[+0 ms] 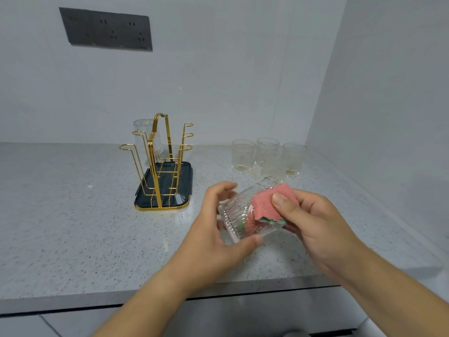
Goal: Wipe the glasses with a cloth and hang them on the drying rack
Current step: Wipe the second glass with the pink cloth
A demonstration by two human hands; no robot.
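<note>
A ribbed clear glass (239, 215) lies tilted on its side above the counter, base toward me, gripped by my left hand (218, 229). My right hand (313, 222) pinches a pink and green cloth (268, 203) over the glass's rim, with part of the cloth inside the glass. A gold wire drying rack (160, 152) on a dark tray (145, 190) stands to the left. One glass (145, 137) hangs upside down on its far left peg. Several upright glasses (267, 154) stand grouped behind my hands.
The speckled grey counter (73, 227) runs to a front edge near me. White walls close the back and right sides. A dark socket panel (107, 29) is on the back wall.
</note>
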